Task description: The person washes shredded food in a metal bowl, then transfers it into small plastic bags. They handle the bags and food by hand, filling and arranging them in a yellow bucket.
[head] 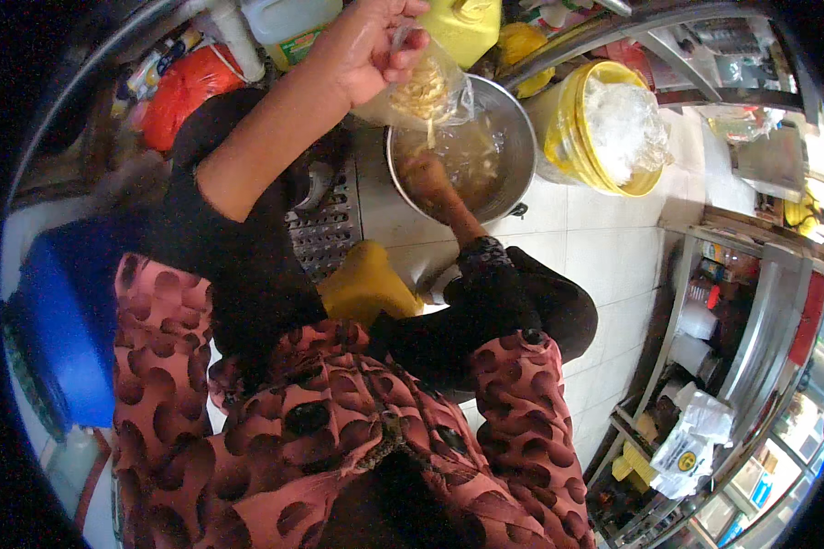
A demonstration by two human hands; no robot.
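My left hand (384,51) is raised and grips a clear plastic bag (464,96) by its upper part. Pale yellowish strips (420,96) fill the bag, and a few hang from its low end over a round metal pot (530,154). The pot stands on the tiled floor with cloudy brownish liquid (484,154) and some pale pieces in it. My right hand (426,175) is inside the pot, at or in the liquid, just below the hanging strips; its fingers are blurred and partly hidden, so whether they hold anything does not show.
Right of the pot stands a yellow bucket (577,123) with clear plastic (621,130) in it. Behind are a yellow jerrycan (456,31) and a red plastic bag (185,92). A perforated metal drain cover (326,233) lies left. Metal shelving (666,329) lines the right; a blue container (69,329) stands left.
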